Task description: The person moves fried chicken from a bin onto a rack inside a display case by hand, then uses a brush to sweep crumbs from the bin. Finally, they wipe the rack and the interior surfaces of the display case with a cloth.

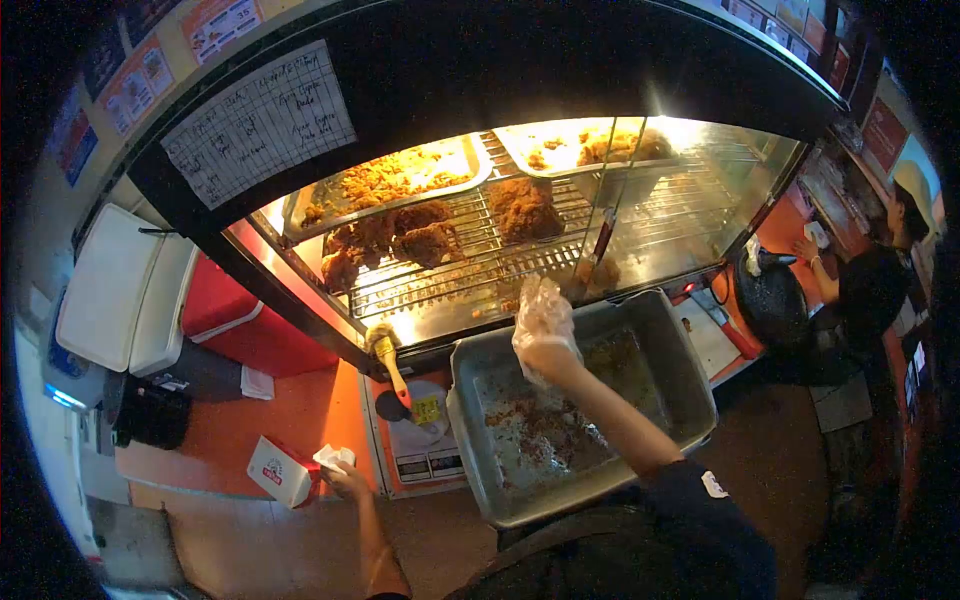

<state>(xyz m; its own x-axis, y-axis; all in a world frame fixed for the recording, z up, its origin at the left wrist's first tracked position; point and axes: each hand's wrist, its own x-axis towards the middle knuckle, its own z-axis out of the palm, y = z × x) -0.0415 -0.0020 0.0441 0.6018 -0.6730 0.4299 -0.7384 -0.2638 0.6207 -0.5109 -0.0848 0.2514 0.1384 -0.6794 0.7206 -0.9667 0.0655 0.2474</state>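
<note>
Plastic-gloved right hand (543, 325), fingertips indistinct

Gloved right hand (544, 325) raised forward, left hand (345, 480) low, fingers curled

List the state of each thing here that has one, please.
Right hand: gloved, raised toward the wire rack.
Left hand: holding a small box.
Metal tray: only crumbs inside.
Wire rack: holds fried chicken.
Brush: lying by the warmer's edge.
</note>
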